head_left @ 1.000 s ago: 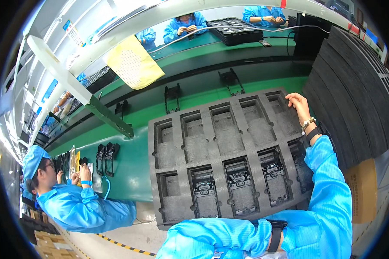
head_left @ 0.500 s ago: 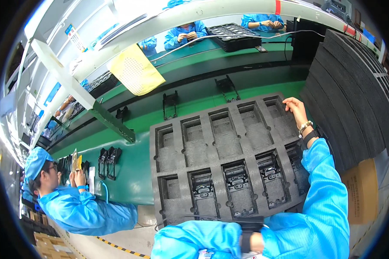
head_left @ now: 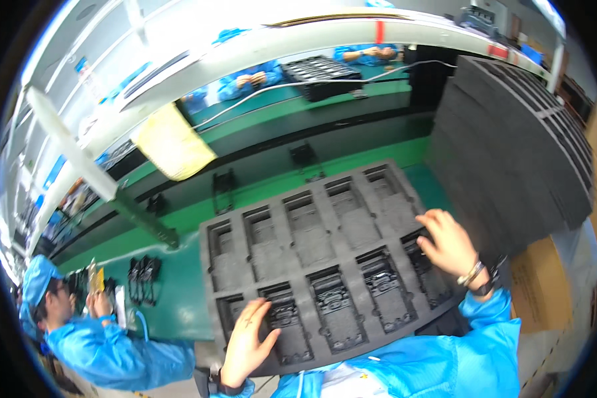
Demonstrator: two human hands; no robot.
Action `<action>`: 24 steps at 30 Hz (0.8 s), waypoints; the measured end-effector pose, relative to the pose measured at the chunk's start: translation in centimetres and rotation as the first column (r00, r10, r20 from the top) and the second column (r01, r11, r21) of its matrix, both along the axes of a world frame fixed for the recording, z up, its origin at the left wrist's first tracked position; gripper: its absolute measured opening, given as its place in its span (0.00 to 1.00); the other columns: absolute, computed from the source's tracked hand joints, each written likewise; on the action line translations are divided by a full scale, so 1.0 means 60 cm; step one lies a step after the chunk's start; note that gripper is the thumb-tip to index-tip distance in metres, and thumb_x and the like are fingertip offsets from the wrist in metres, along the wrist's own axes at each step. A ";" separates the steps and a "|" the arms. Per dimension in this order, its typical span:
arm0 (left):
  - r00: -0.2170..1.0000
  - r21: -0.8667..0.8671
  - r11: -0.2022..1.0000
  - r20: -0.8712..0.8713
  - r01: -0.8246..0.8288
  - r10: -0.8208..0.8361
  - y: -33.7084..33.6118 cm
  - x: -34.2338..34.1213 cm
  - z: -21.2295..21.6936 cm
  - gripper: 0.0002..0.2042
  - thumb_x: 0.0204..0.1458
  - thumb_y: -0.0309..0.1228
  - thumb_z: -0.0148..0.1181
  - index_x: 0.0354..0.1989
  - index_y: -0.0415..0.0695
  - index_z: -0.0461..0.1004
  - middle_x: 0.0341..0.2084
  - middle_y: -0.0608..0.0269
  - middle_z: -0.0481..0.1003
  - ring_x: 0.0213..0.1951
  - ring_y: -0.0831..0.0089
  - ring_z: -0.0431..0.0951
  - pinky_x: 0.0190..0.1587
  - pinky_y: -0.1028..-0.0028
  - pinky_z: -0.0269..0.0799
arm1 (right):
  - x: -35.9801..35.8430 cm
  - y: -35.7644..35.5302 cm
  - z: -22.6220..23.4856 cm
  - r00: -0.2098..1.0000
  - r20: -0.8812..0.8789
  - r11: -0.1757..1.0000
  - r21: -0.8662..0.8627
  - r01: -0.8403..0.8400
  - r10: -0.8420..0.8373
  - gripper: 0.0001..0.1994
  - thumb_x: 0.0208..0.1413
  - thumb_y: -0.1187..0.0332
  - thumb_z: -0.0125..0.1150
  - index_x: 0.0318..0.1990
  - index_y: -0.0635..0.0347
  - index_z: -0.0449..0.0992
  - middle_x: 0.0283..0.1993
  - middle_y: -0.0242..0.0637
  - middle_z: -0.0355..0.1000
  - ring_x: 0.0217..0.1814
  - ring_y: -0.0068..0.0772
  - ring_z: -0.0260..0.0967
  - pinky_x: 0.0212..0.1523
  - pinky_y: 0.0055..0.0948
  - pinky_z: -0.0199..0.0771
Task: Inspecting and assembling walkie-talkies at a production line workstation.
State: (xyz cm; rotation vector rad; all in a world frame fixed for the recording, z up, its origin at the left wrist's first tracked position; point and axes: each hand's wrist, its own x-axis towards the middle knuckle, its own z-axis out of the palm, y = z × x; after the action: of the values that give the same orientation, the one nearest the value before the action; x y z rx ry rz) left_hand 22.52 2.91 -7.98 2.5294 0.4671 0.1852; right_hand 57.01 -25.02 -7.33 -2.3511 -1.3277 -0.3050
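Observation:
A dark grey foam tray [head_left: 286, 273] with two rows of pockets lies in front of me. Black frame parts [head_left: 333, 300] sit in several pockets of its near row, while its far row shows bare foam. Over the near-left pocket is my left hand [head_left: 251, 338], fingers stretched and thumb apart, with nothing in it. At the tray's right side my right hand [head_left: 450, 247] hovers over or touches the rim by the rightmost near pocket. Its fingers are spread and hold nothing; whether they touch the foam I cannot tell.
A tall stack of dark foam trays [head_left: 504, 152] stands at the right, above a cardboard box [head_left: 542, 285]. Black frames [head_left: 224, 189] rest on the green belt behind. At left a co-worker [head_left: 106, 345] in blue sits by more black parts [head_left: 144, 278]. A yellow sheet [head_left: 174, 142] hangs ahead.
My left hand has come into view over the tray's near-left corner. My right hand has moved from the far-right corner toward the near row. The whole view has shifted.

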 end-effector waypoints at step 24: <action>0.880 0.248 0.909 -0.427 0.335 -0.207 0.059 0.077 0.040 0.18 0.44 0.22 0.55 0.47 0.34 0.73 0.52 0.44 0.73 0.46 0.52 0.79 0.47 0.60 0.77 | -0.039 -0.064 -0.094 0.920 0.321 0.890 -0.318 0.327 -0.224 0.21 0.41 0.78 0.59 0.48 0.70 0.70 0.41 0.45 0.67 0.43 0.39 0.68 0.36 0.27 0.78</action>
State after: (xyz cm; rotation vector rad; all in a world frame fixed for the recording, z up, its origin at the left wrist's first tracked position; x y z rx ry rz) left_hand 27.15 6.43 -5.55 2.9244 0.2302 -0.3982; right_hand 54.66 -28.83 -12.97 -2.9151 -1.2491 -0.5302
